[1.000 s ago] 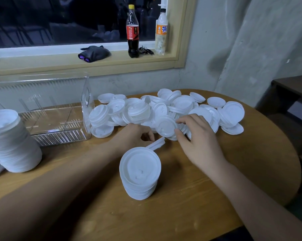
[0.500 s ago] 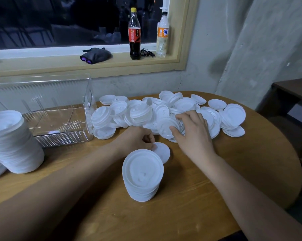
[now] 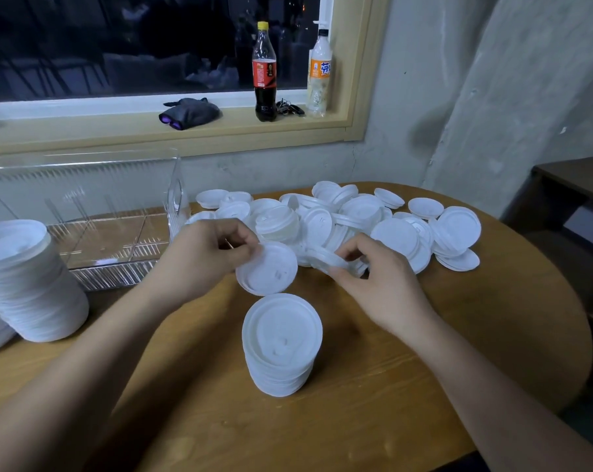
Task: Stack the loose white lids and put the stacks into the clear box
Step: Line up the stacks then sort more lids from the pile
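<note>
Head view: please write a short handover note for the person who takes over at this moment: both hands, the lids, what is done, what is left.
Left hand pinches a tilted lid by its rim, just beyond the short stack.
Right hand pinches a second lid at the near edge of the loose pile.
Done: the short stack, and tall stacks at far left.
Left: stack the pile, then move all stacks into the clear box; no lids show in it.

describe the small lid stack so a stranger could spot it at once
On the round wooden table, look nearest the person, in front of the big loose pile of lids. The short stack stands upright and alone between the forearms, unlike the taller stack at the left edge.
</note>
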A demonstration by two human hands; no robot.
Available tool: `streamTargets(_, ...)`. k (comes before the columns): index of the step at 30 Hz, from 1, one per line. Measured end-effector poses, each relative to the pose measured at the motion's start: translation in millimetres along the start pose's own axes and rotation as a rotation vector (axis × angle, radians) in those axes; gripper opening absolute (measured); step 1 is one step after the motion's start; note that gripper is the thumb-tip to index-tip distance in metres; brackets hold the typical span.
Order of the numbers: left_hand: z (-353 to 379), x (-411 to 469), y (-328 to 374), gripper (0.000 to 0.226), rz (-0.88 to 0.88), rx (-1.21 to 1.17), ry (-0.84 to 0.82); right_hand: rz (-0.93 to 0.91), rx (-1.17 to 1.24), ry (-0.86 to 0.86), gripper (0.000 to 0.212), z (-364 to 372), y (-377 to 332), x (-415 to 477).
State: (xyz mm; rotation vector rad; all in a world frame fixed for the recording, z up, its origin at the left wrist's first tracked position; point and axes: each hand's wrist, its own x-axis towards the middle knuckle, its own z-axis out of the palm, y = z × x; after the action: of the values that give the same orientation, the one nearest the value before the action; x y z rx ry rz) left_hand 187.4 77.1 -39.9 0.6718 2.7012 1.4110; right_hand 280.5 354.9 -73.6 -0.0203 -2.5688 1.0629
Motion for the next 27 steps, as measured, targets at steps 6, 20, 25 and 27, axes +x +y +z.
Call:
streamTargets(6,-27.5,-26.7,45.1,0.008,0.043,-0.052,0.011,0.003,0.109,-0.018,0.009,-21.1,-30.1,-15.6)
streamTargets(20,-12.7,-51.5,63.8,0.012,0.067,0.116,-0.193,-0.52,-0.042,0.039,0.005,-42.0,-84.5,-76.1)
streamTargets(25,-21.1,-47.3,59.7,0.005,0.054,0.11,-0.301,-0.642,-0.153,-0.056,0.007,-30.4,-82.6,-84.4)
streamTargets(27,-24.6,-45.2,57.1,0.009,0.041,0.051,-0.314,-0.65,-0.17,-0.082,0.007,-27.4,-82.8,-86.0)
